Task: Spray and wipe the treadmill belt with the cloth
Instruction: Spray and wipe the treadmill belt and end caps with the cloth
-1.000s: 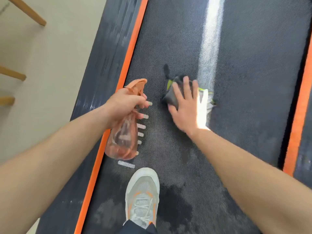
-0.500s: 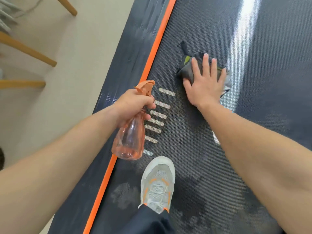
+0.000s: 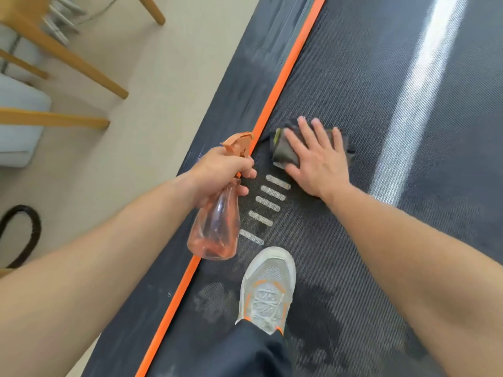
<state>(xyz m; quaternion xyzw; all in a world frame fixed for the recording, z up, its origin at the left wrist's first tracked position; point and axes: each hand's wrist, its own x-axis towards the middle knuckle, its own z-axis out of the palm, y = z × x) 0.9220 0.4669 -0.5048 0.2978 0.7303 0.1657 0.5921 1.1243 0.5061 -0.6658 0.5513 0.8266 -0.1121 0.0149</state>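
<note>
While right hand (image 3: pixel 317 156) presses flat, fingers spread, on cloth (image 3: pixel 285 151), cloth lies on belt (image 3: pixel 367 91) beside orange stripe (image 3: pixel 288 66). Left hand (image 3: pixel 220 172) clamped round bottle (image 3: pixel 215 227) neck, just left of cloth. Shoe (image 3: pixel 268 287) below both hands, on wet patches.

— What have I got under my right hand (image 3: pixel 317 161)?

— It lies flat, fingers spread, pressing a crumpled dark grey cloth with a yellow-green edge (image 3: pixel 284 151) onto the black textured treadmill belt (image 3: pixel 367 85), just beside the orange side stripe (image 3: pixel 288 66).

— And my left hand (image 3: pixel 220 172)?

— Wrapped round the neck of a translucent orange plastic spray bottle (image 3: pixel 215 229), nozzle pointing up the belt. A light grey mesh sneaker with orange trim (image 3: pixel 268 289) stands below a row of pale dashes (image 3: pixel 268 204); dark wet patches (image 3: pixel 315 303) lie beside it.
</note>
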